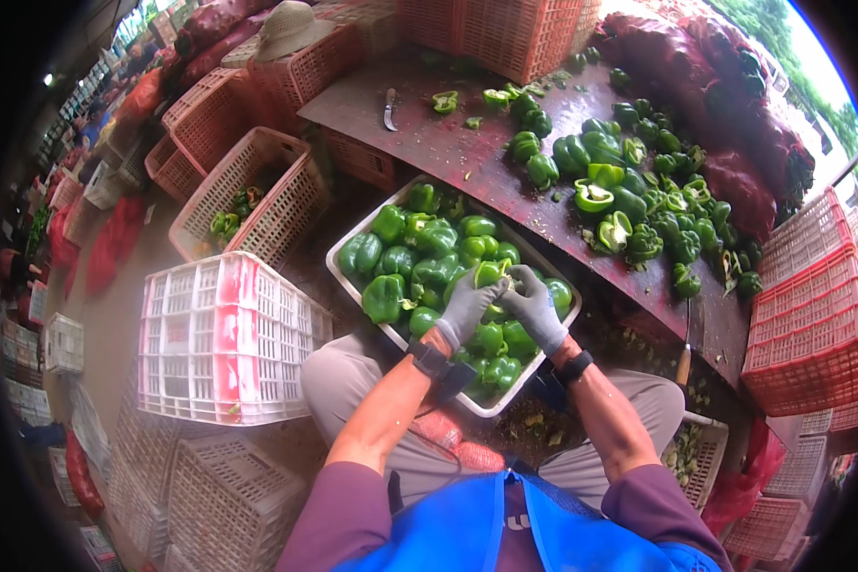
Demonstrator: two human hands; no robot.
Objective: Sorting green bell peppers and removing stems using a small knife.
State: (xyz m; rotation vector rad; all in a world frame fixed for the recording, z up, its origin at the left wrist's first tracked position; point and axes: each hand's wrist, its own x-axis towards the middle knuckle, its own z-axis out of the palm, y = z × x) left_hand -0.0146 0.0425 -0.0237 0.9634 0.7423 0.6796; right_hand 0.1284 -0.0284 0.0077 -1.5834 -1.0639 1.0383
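A cut green bell pepper (490, 274), its pale inner side showing, is held between my two grey-gloved hands. My left hand (466, 307) grips it from the left with fingers curled round it. From the right, my right hand (534, 307) has its fingers closed at the pepper's edge; its fingertips are partly hidden. Both hands are above a pale rectangular crate (351, 290) filled with green bell peppers (436, 236), mostly whole-looking. Dark bands circle both my wrists.
Beyond the crate, a stained table (429, 148) bears cut and whole green peppers (629, 205), a curved knife (390, 109) and a wooden-handled knife (684, 365). A white crate (224, 338) and a pinkish crate (248, 195) stand left. Red crates (810, 305) are stacked right, near full mesh sacks (686, 86).
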